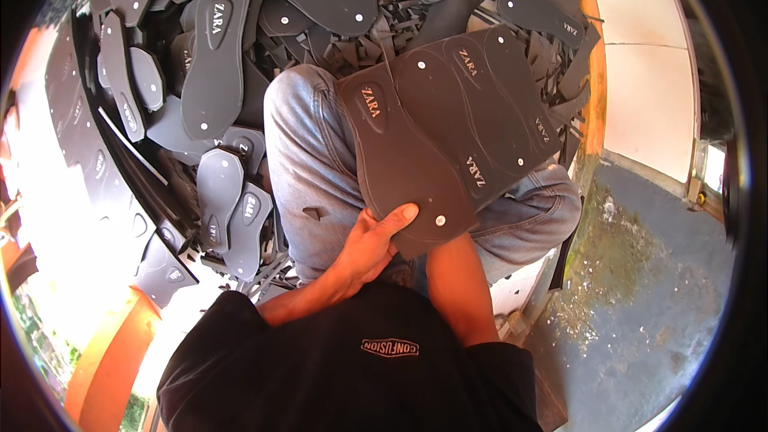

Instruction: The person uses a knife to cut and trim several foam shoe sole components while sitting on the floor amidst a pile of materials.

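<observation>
A dark grey foam sheet marked with several sole outlines lies tilted across my lap. It bears light printed lettering and pale round dots. My left hand grips its near left corner, thumb pressed on top beside a dot, fingers underneath. My right forearm runs beneath the near edge; the sheet hides that hand, so its fingers and anything in them do not show. A thin dark sliver sticks up at the far edge; whether it is a blade or a cut strip I cannot tell.
Loose cut soles and narrow offcuts are heaped in front and to the left. More marked sheets lie far left in bright light. A small scrap rests on my jeans. Grey floor lies to the right.
</observation>
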Available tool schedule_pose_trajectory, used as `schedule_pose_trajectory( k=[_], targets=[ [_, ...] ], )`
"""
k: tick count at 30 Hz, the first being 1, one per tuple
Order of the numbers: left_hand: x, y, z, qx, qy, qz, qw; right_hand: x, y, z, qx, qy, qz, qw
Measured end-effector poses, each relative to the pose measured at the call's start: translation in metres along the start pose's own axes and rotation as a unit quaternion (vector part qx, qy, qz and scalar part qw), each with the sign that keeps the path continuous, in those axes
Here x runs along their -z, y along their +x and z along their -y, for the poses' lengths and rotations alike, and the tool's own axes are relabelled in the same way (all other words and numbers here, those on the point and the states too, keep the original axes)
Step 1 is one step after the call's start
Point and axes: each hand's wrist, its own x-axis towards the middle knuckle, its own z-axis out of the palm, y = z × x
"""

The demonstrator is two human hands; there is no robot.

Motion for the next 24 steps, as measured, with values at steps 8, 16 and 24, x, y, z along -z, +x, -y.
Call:
schedule_pose_trajectory(
  k=[8, 16, 24],
  targets=[
    [0.068, -0.062, -0.066, 0.001, 0.125, 0.012, 0.992, 0.051, 0.032, 0.073, -0.036, 0.604, 0.207, 0.769],
    [0.096, -0.051, -0.134, -0.029, 0.308, 0.046, 0.95, 0.103, -0.032, 0.015, -0.045, 0.695, 0.157, 0.701],
    [0.042, -0.001, -0.092, -0.263, -0.196, 0.18, 0.928, 0.101, -0.11, -0.039, -0.098, 0.646, 0.021, 0.757]
  ],
)
